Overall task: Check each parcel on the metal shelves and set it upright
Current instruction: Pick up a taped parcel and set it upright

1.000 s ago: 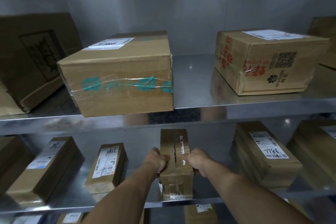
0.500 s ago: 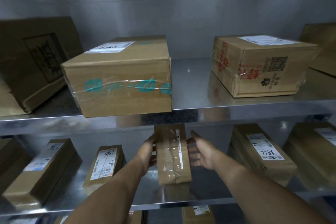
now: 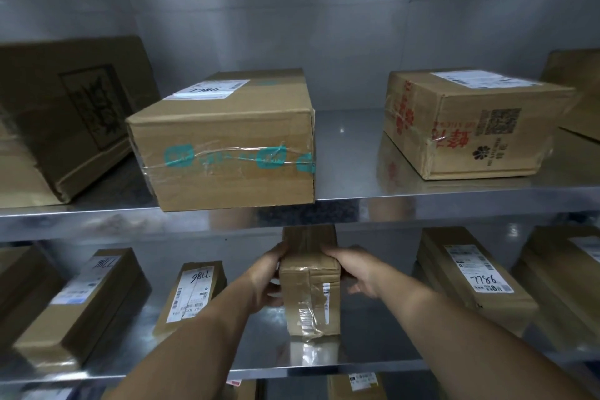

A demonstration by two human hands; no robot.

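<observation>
Centrally, on the lower shelf (image 3: 227, 351) close to its front edge: small taped parcel (image 3: 310, 295), upright on end, base on the metal, top hidden behind the front lip of the upper shelf (image 3: 344, 153). Clamped from both sides: left hand (image 3: 264, 279) wrapped round the left face, right hand (image 3: 354, 273) gripping the right face, thumb over the upper corner; hands apart, with only the parcel between them. Clear tape and a narrow white label strip on the near face.

Left of it on the same shelf, lying flat: labelled parcel (image 3: 191, 292) with a handwritten number, and towards the left edge a longer flat parcel (image 3: 81, 302). Towards the right edge: wide flat parcel (image 3: 470, 279) with a white label and handwritten digits, well apart from the hands.

On the upper shelf, at the front edge: large box with teal tape (image 3: 224, 146), label on top. Further right and set back: box with red print (image 3: 467, 127) and a square code. Towards the left edge: dark-printed box (image 3: 65, 114), tilted.
</observation>
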